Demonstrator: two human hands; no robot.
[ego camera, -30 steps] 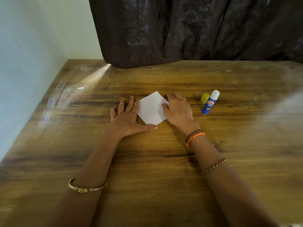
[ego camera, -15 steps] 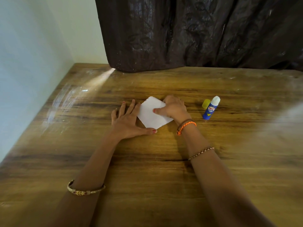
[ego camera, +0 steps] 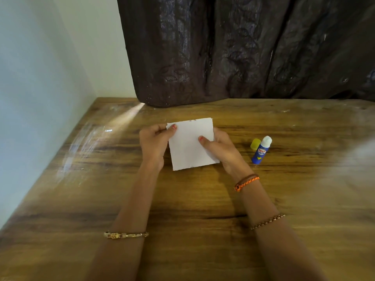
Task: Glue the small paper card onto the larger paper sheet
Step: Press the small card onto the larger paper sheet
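Paper point(ego camera: 190, 147) now lifted off table point(ego camera: 182, 209), pinched by left hand point(ego camera: 154, 142) and right hand point(ego camera: 221, 149); likely inspecting bond; glue point(ego camera: 260, 151) uncapped.

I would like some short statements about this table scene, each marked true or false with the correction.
1. Both hands hold the white square paper. True.
2. The blue glue stick has its cap on. False: the yellow cap lies beside it.
3. The left hand grips the glue stick. False: it holds the paper's left edge.
4. The right hand has its thumb on the paper. True.
5. The wooden table stands before a dark curtain. True.
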